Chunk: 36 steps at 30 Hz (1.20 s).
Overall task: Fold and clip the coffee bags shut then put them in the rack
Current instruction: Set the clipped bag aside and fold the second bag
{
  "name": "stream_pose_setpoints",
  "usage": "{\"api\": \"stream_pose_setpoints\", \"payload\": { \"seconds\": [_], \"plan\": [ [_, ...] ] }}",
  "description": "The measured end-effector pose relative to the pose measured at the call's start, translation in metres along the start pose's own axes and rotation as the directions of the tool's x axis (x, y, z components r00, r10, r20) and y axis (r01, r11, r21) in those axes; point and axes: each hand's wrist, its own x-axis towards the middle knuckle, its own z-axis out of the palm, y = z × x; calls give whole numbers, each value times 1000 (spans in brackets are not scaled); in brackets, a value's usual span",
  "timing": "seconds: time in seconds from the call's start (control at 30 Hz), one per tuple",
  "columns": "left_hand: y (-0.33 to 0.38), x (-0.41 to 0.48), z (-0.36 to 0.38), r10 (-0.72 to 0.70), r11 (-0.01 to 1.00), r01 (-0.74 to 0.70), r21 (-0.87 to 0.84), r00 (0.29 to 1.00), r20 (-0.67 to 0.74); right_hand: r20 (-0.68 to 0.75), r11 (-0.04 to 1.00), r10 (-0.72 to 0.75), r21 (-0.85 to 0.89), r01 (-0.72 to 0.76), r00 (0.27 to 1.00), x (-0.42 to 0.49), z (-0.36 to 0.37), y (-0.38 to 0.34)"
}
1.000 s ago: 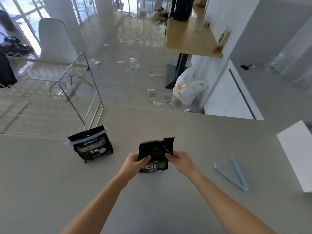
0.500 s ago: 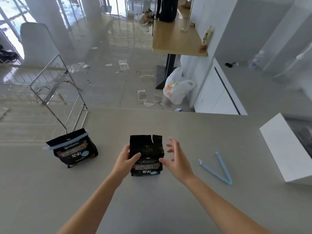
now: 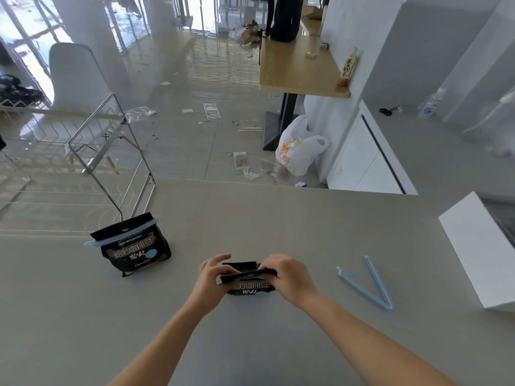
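coffee bag (image 3: 249, 285): on the grey table (image 3: 278, 232), top folded over, we're pinching it with both hands
left hand (image 3: 213, 277): gripping its left edge
right hand (image 3: 289, 277): gripping its right edge
blue clip (image 3: 367, 284): lying open, off to our right
clipped bag (image 3: 133, 246): standing by the wire rack (image 3: 111, 151)

Setting: untidy office or studio space. Evidence: grey worktop (image 3: 250, 218), wooden desk (image 3: 301, 71), white cabinets (image 3: 359, 160), glass frontage, plastic scraps across tiled floor (image 3: 195, 126), white chair (image 3: 73, 76).
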Motion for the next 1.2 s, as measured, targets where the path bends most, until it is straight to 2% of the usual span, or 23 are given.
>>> {"api": "stream_pose_setpoints", "payload": {
  "seconds": [0.07, 0.1, 0.17, 0.23, 0.4, 0.53, 0.63, 0.77, 0.9, 1.07, 1.13, 1.2],
  "plan": [
    [4, 5, -2, 24, 995, -31, -91, 997, -68, -110, 999, -18, 32, 21, 994, -2, 1, 0],
    [5, 7, -2, 16, 995, -21, -94, 998, -57, -109, 999, 13, 54, -7, 994, -2, 1, 1],
    [4, 9, 2, -74, 997, 75, -33, 996, 47, 37, 992, 106, 65, -108, 994, 1, -1, 3],
    [-1, 9, 5, -158, 983, 169, -75, 978, 133, 147, 987, 139, 61, -149, 979, 5, -3, 3],
    [7, 7, 5, -123, 943, 140, -303, 990, 75, -16, 994, 72, 86, -71, 997, 3, 1, 1],
    [11, 3, 19, -212, 898, 238, -371, 971, 108, 42, 988, 108, 103, -112, 993, -1, -3, 8],
    [8, 3, 25, -233, 840, 272, -469, 962, 140, 11, 990, 92, 108, -93, 996, -5, -4, 11],
    [6, -1, 37, -321, 795, 384, -471, 923, 211, 67, 965, 177, 184, -187, 982, -9, -6, 21],
    [4, 1, 33, -273, 800, 383, -461, 918, 288, 72, 948, 194, 244, -206, 978, -11, -7, 24],
    [14, 10, 21, -182, 825, 253, -505, 965, 188, -142, 954, 115, 293, -69, 983, -7, -5, 16],
    [13, 13, 22, -168, 901, 229, -369, 967, 190, -49, 941, 187, 295, -165, 981, -3, -6, 21],
    [7, 11, 28, -141, 973, 155, -170, 986, 95, 100, 927, 254, 259, -271, 962, 2, -11, 29]
  ]
}}
